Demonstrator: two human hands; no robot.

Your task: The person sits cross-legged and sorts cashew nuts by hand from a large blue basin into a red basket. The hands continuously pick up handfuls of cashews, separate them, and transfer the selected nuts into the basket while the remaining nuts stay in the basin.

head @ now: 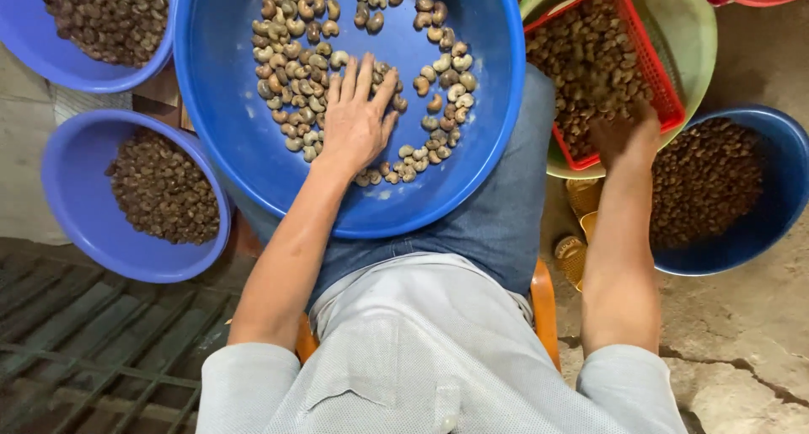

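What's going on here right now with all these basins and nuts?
A seated person has a big blue basin on their lap. Their left hand lies flat, fingers spread, on the pale nuts in it. Their right hand reaches into a red basket of darker nuts, which sits in a green basin. More blue basins of dark nuts stand around.

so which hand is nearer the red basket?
Right. The right hand is at the red basket, in its nuts; the left hand lies flat in the big blue basin, well away.

Pale curved cashew nuts (291,72) scattered in large blue basin (472,173), dark brown nuts (590,72) heaped in red basket (653,72)
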